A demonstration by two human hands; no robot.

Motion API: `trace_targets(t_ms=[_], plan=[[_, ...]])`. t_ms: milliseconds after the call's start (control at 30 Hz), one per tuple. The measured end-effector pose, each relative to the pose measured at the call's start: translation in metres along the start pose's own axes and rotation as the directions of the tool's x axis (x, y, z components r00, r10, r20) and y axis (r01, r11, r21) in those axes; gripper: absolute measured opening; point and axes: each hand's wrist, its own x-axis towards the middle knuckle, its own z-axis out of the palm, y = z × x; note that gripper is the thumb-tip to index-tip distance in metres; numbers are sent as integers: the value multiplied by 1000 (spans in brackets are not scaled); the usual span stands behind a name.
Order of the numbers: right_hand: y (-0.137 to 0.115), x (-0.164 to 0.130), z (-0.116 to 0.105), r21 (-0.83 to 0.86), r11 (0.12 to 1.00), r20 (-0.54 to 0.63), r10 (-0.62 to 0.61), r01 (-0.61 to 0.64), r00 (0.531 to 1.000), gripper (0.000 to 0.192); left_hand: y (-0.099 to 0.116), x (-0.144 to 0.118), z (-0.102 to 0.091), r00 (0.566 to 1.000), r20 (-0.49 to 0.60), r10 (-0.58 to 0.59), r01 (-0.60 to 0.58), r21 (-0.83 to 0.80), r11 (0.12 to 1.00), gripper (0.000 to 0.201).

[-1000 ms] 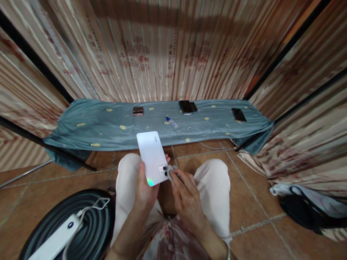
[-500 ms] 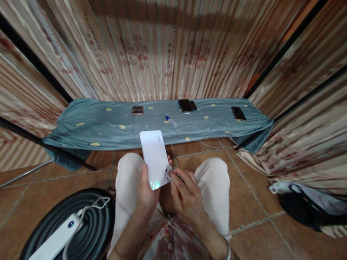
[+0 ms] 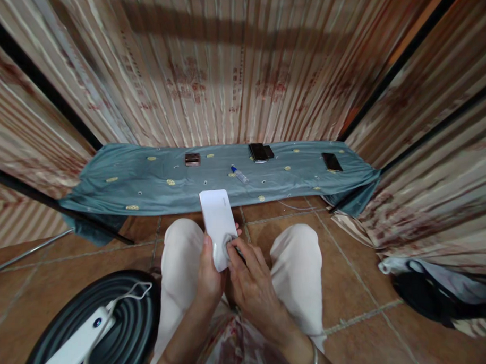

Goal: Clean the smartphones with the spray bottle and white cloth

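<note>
The left hand [image 3: 208, 266] is wrapped around the bottom of a white phone [image 3: 218, 226] above the lap. The right hand [image 3: 249, 280], at its 4 o'clock, pinches a small grey cloth [image 3: 229, 248] against it.

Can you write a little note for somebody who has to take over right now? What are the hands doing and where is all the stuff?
Left hand: holds the white phone back side up, above the lap.
Right hand: presses a small grey pad on the phone's lower back.
On the teal cloth: small bottle, two dark phones, another dark phone, small brown box.
Done: rubbing is on the lower back.
Left: I cannot tell how clean it is.
</note>
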Motion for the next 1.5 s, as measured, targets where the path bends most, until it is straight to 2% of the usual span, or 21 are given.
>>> trace_targets(t_ms=[200,367,633,1000,1200,1300,1400,1500], plan=[[13,9,0,-45,999,-30,10,-11,999,44,-5,0,-5,1000,4,26,-25,-40,999,55],[17,6,-3,-42,998,-12,49,-49,999,45,-3,-2,-3,999,-14,42,-43,-44,998,49],[14,-4,-6,-3,999,-26,50,-51,998,43,9,-3,3,997,70,19,-14,-68,998,49],[3,-7,-7,-20,1000,-23,22,-22,999,39,8,-5,5,998,47,45,-43,-35,998,53],[-4,-8,-6,-10,1000,37,-2,3,999,44,1,-2,4,999,7,-38,38,-10,999,57],[2,-3,-5,-28,1000,41,0,1,999,46,-2,0,4,998,0,-58,58,-16,998,60],[12,4,-4,-44,999,17,16,-15,1000,46,-4,2,3,998,40,-57,57,-4,998,63],[22,7,-3,-49,998,3,36,-36,999,46,-5,4,1,1000,12,-21,21,-15,1000,56]])
